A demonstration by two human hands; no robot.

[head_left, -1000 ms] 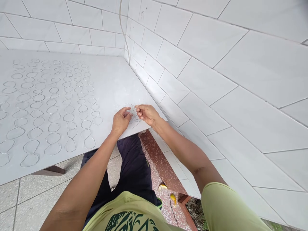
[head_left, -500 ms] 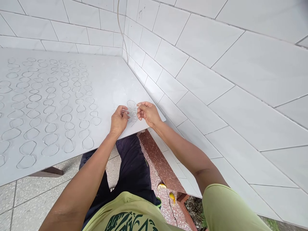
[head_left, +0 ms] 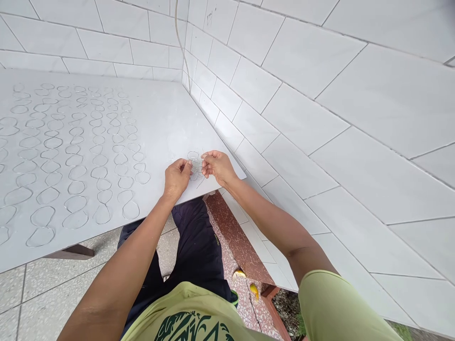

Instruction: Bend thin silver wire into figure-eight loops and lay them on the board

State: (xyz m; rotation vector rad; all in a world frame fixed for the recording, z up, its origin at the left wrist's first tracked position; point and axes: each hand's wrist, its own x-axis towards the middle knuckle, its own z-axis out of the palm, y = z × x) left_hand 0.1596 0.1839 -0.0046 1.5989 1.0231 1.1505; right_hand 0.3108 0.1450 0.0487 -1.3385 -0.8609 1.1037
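White tabletop lies bare between the laid-out figure-eight wires and the tiled side wall, leaving open room beyond both hands. The front edge runs just on the near side of one wire tangle, which lies between the hands near the table's right corner. The left hand has thumb and forefinger brought together at the tangle's left side; whether they grip wire I cannot tell. The right hand pinches a thin wire strand, its other fingers curled. The figure-eight wires make seven columns, the leftmost partly out of view.
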